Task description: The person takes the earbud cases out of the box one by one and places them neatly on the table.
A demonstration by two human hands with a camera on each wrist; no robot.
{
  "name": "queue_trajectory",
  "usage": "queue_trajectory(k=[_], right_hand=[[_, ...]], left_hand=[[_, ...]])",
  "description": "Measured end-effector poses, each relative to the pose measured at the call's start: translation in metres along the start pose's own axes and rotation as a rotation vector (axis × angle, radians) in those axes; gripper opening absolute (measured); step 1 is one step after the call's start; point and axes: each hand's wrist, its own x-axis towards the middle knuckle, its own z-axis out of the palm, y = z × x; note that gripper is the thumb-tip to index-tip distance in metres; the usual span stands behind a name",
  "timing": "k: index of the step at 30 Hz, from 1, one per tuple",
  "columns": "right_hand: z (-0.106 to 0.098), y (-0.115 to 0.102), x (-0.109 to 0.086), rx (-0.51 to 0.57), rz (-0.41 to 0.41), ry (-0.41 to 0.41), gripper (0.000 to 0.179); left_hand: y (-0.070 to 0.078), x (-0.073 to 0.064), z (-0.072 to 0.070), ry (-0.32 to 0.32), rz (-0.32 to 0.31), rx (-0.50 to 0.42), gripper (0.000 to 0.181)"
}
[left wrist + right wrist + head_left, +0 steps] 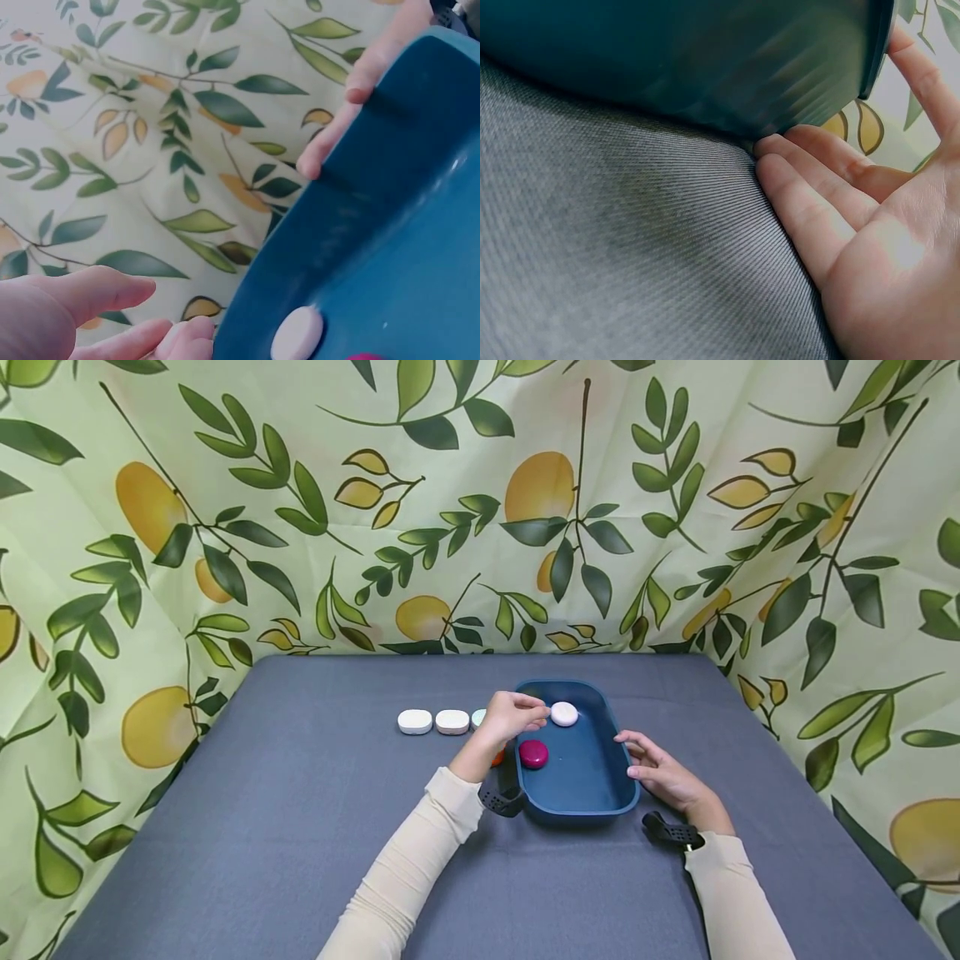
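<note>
A blue rectangular tray [577, 812] sits on the table. In it lie a white rounded disc [564, 714] near the far left and a glossy magenta disc [533, 754] by the left wall. My left hand [516, 717] hovers over the tray's left rim, its fingertips close to the white disc; in the left wrist view the thumb stands apart from the fingers and nothing lies between them. My right hand [667, 777] rests against the tray's right side, with fingertips at the rim. Other fingers [802, 202] of it touch low on the outer wall in the right wrist view.
Left of the tray stand two white oval pieces [415, 722] [452, 722] in a row, with a pale green one [477, 718] partly behind my left hand. An orange piece [498, 757] shows beside my left wrist. A leaf-and-fruit patterned cloth [465, 560] hangs behind the grey table.
</note>
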Motion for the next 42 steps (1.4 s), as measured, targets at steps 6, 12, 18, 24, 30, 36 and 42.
queue_trajectory(k=[6,12,18,24,30,36,42], right_hand=[[0.001,-0.001,0.000,-0.013,0.002,-0.002,0.044],[0.001,-0.002,0.000,0.005,-0.007,-0.004,0.044],[0.000,-0.001,-0.001,0.002,-0.004,0.003,0.046],[0.001,0.001,0.000,-0.004,0.008,0.004,0.045],[0.001,-0.001,0.000,-0.009,0.027,0.027,0.043],[0.001,-0.003,-0.001,-0.011,0.024,0.031,0.044],[0.002,-0.004,0.000,-0.006,0.016,0.017,0.044]], left_hand=[[0.003,0.011,0.019,0.002,-0.005,0.021,0.029],[0.003,0.026,0.040,0.096,-0.080,0.122,0.028],[-0.002,0.038,0.058,0.224,-0.125,0.425,0.032],[-0.008,0.041,0.065,0.276,-0.158,0.442,0.043],[-0.012,0.051,0.067,0.287,-0.201,0.311,0.039],[-0.021,0.068,0.070,0.246,-0.284,0.085,0.026],[-0.026,0.073,0.073,0.232,-0.308,0.074,0.022]])
